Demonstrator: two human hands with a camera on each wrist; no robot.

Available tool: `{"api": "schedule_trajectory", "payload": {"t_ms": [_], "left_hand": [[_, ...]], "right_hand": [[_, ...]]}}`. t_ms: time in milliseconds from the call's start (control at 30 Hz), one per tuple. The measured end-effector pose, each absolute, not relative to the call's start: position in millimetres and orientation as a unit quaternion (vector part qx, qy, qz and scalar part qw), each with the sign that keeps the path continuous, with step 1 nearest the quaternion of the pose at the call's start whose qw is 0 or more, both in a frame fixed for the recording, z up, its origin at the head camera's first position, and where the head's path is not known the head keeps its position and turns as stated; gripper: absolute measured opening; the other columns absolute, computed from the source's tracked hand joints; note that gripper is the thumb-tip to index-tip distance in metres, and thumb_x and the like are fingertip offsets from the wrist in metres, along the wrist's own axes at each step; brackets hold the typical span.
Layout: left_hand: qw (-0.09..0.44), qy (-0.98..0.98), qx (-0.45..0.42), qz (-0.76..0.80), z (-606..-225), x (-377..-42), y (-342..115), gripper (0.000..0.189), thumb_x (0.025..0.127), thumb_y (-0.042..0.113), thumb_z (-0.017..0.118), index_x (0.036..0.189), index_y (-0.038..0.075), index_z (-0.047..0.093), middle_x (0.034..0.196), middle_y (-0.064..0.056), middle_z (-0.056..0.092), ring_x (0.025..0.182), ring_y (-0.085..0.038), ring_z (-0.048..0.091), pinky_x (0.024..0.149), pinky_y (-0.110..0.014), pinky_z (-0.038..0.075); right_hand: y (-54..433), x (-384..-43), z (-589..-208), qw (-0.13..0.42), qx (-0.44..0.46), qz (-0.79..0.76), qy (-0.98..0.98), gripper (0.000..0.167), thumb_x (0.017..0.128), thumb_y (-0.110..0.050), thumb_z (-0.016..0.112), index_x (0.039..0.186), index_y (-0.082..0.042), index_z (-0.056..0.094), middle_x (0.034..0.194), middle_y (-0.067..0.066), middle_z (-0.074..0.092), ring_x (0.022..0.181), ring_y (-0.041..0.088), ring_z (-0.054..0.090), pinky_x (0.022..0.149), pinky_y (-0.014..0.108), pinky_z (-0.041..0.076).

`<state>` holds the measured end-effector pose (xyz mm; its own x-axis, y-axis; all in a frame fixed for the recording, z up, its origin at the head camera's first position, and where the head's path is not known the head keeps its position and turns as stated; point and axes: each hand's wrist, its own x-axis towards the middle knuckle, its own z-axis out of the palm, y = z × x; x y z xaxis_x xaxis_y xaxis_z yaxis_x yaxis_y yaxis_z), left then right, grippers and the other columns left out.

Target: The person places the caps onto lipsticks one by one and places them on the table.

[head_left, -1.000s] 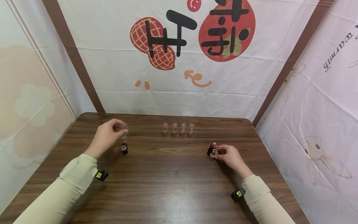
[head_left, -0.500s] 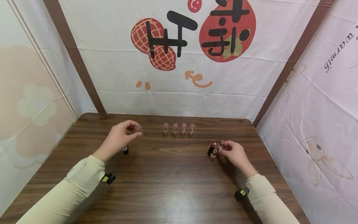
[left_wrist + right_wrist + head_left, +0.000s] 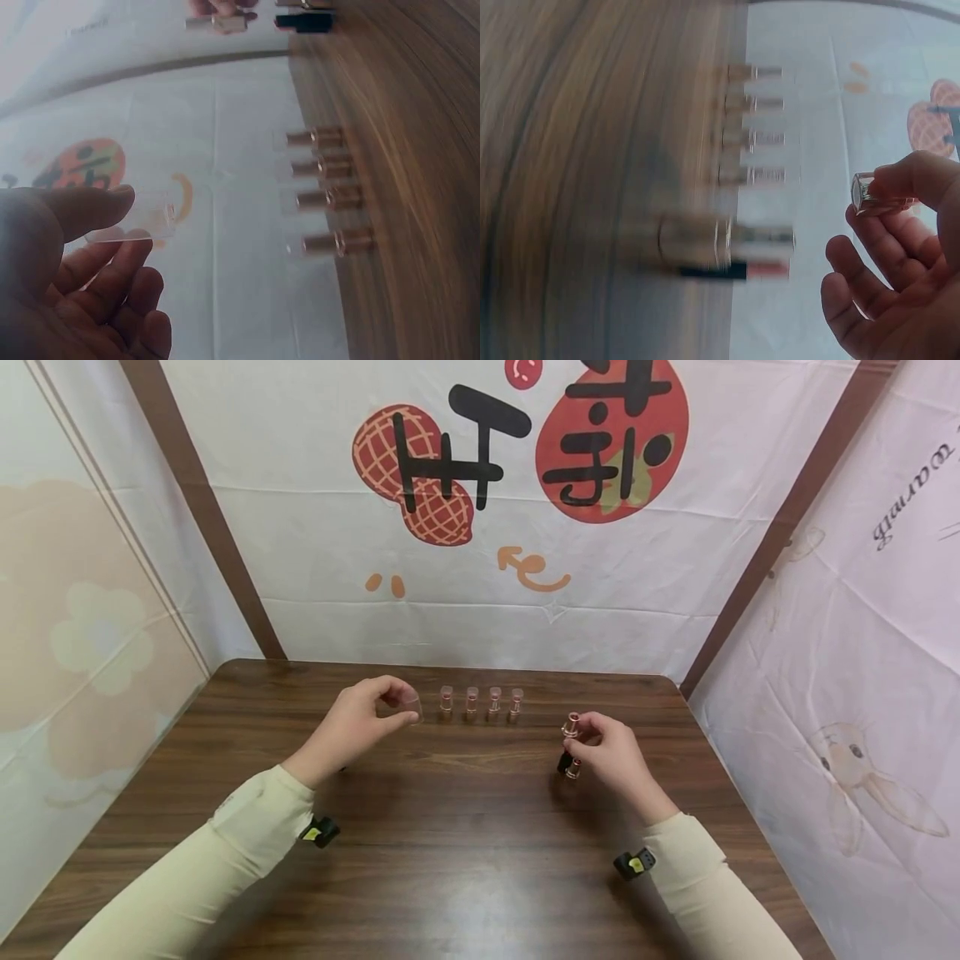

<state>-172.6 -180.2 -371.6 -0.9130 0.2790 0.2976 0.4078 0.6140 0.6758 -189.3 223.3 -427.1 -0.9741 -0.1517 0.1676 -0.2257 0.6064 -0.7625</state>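
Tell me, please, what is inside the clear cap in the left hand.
Nothing is visible inside the clear cap; the part covered by the left hand cannot be seen.

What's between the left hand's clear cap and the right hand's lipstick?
In the head view, four capped lipsticks show between the clear cap and the held lipstick, standing in a row on the table.

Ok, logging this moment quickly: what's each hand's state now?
Left hand: pinching a clear, rectangular plastic cap.
Right hand: pinching a shiny, rose-gold lipstick tube.
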Motion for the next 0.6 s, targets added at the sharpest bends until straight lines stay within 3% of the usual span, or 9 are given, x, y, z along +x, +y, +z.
{"api": "schedule_trajectory", "payload": {"t_ms": [333,600], "left_hand": [[0.076,-0.887,-0.227,-0.396,-363,-172,-149,0.026,0.089,0.021,0.082,0.113,0.017,0.071,0.11,0.003,0.068,0.103,-0.019,0.06,0.09,-0.04,0.049],[0.067,-0.879,-0.243,-0.406,-361,-172,-131,0.023,0.089,0.02,0.083,0.109,0.018,0.071,0.106,0.003,0.068,0.101,-0.022,0.063,0.09,-0.04,0.05]], "right_hand": [[172,-183,-441,0.03,0.163,0.439,-0.883,0.015,0.086,-0.012,0.08,0.098,-0.017,0.073,0.089,-0.005,0.071,0.081,0.014,0.065,0.069,0.031,0.053],[141,-181,-443,0.008,0.192,0.456,-0.869,0.02,0.085,-0.013,0.081,0.104,-0.015,0.074,0.087,-0.004,0.07,0.079,0.017,0.064,0.068,0.029,0.051]]}}
